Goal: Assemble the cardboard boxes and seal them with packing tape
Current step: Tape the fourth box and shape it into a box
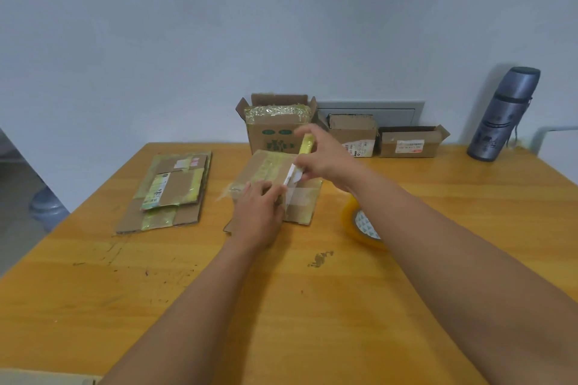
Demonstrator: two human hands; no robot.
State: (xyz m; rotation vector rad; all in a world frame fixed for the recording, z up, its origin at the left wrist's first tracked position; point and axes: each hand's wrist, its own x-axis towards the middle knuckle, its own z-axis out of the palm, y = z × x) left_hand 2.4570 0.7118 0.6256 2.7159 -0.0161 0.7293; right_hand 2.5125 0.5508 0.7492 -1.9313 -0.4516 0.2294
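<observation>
- Reaching forward from the near edge, two bare forearms cross the wooden worktop (175, 291), which shows scuffs and a dark stain near its middle.
- The left hand (261, 212) lies palm down on the near end of a small cardboard box (275, 178); its fingers press on the box top and their grip holds nothing.
- A roll of packing tape (362, 225) lies just right of that box, partly hidden by the right forearm.
- The right hand (319, 153) has its grip closed round a yellow utility knife (305, 144), whose pale blade end points down at a strip of clear tape across the box top.
- Left of the box lies a stack of flattened cardboard boxes (169, 194), patched with yellowish tape and labels.
- Along the far edge stand three open boxes: a tall box (275, 131), a middle box (353, 134) and a low box (409, 141).
- A grey thermos flask (503, 116) leans at the wall on the far right.
</observation>
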